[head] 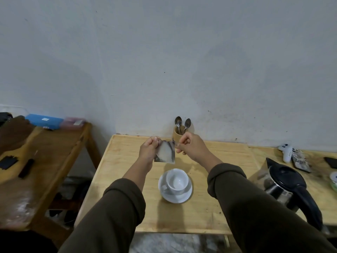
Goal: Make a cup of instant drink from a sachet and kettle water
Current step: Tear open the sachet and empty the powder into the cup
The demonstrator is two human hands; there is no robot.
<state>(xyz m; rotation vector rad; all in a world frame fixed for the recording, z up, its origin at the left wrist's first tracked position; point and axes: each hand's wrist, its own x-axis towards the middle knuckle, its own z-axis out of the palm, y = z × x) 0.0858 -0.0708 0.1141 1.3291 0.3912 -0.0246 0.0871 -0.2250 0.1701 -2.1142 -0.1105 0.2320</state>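
Note:
A silvery sachet (pixel 165 152) hangs in the air above the far half of the wooden table (pixel 127 172). My left hand (pixel 148 149) pinches its top left corner. My right hand (pixel 191 145) pinches the top right corner, fingers closed on the edge. Below the sachet, a white cup (pixel 177 179) stands empty on a white saucer (pixel 184 197). A steel kettle (pixel 284 183) with a black lid and handle stands at the table's right edge.
A wooden holder (pixel 177 136) with two spoons (pixel 182 124) stands against the wall behind my hands. A white game controller (pixel 287 151) and dark items lie on the surface at far right. A second wooden table (pixel 54 143) with boxes stands left.

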